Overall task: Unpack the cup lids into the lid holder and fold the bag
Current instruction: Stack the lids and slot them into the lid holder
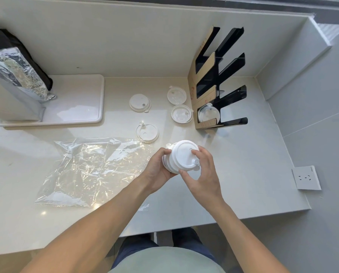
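Gripping a stack of white cup lids (pixel 181 157) at frame centre, the left hand (pixel 158 168) cups its side while the right hand (pixel 202 174) pinches the top lid; the lid holder (pixel 218 79) stands upper right, the clear bag (pixel 90 170) lies flat left.

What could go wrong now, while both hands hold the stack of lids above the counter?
The stack of lids looks uneven between the left hand and the right hand, so some may slip out. Four loose lids, such as this loose lid, could be knocked. The lid holder might tip.
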